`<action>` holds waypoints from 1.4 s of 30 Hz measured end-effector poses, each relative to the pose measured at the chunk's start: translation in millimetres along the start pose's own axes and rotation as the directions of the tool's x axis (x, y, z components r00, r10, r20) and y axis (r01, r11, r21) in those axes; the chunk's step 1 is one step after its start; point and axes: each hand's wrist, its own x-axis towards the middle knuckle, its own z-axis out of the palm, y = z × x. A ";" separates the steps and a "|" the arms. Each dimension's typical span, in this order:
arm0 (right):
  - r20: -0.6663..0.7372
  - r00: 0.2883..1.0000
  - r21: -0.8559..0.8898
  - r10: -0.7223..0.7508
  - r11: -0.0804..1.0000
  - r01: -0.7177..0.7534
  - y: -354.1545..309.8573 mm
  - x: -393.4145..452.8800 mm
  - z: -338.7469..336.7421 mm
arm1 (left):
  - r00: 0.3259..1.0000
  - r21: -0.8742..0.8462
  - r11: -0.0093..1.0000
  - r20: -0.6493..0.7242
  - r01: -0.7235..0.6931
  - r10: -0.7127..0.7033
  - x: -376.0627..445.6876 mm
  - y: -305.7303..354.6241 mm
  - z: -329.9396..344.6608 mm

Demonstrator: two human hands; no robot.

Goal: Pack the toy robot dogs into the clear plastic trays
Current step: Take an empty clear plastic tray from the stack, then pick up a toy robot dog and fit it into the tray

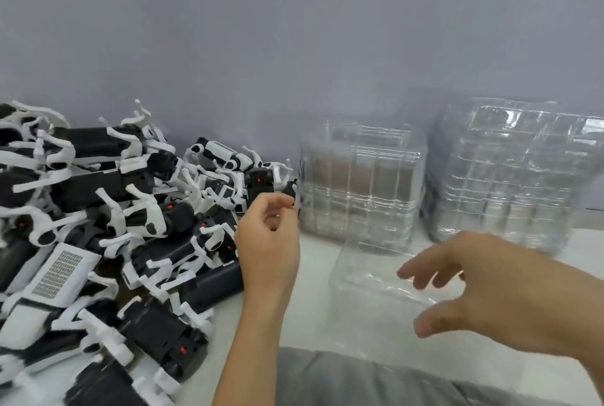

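A big heap of black-and-white toy robot dogs [108, 226] covers the left of the white table. My left hand [268, 239] hovers at the heap's right edge, fingers loosely curled, its fingertips close to a small black toy part [290, 190]; whether it grips that part I cannot tell. A single clear plastic tray [369, 304] lies flat on the table in front of me. My right hand [483, 288] is spread above the tray's right side with straight fingers and holds nothing.
Two tall stacks of clear trays stand against the grey wall, one at centre [359, 190] and one at right [513, 173]. A grey cloth or garment [359, 379] lies at the table's near edge.
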 end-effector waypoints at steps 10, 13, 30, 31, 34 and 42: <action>0.002 0.998 -0.019 0.064 0.998 -0.064 22.4 8.0 -7.6 | 0.994 0.837 0.539 0.104 -0.095 0.015 71.8 23.5 1.5; -0.004 0.996 0.019 0.090 0.996 -0.090 32.7 6.0 -10.1 | 0.986 0.857 0.503 0.159 -0.113 -0.048 75.6 6.3 7.9; -0.453 0.892 0.545 -0.010 0.789 0.285 31.7 22.4 -8.2 | 0.804 0.330 0.796 -0.149 -0.508 0.575 26.3 81.5 -7.3; -0.458 0.889 0.648 -0.007 0.682 0.339 25.6 24.5 -5.5 | 0.779 0.309 0.771 -0.129 -0.557 0.614 13.1 82.4 -0.3; -0.344 0.936 0.881 -0.073 0.320 0.349 7.9 32.1 2.0 | 0.727 0.232 0.703 0.031 -0.673 0.686 -21.8 73.0 31.8; -0.444 0.881 0.889 0.162 -0.043 0.456 21.5 40.8 4.0 | 0.730 -0.351 0.854 0.450 -0.384 0.514 -50.7 71.7 72.9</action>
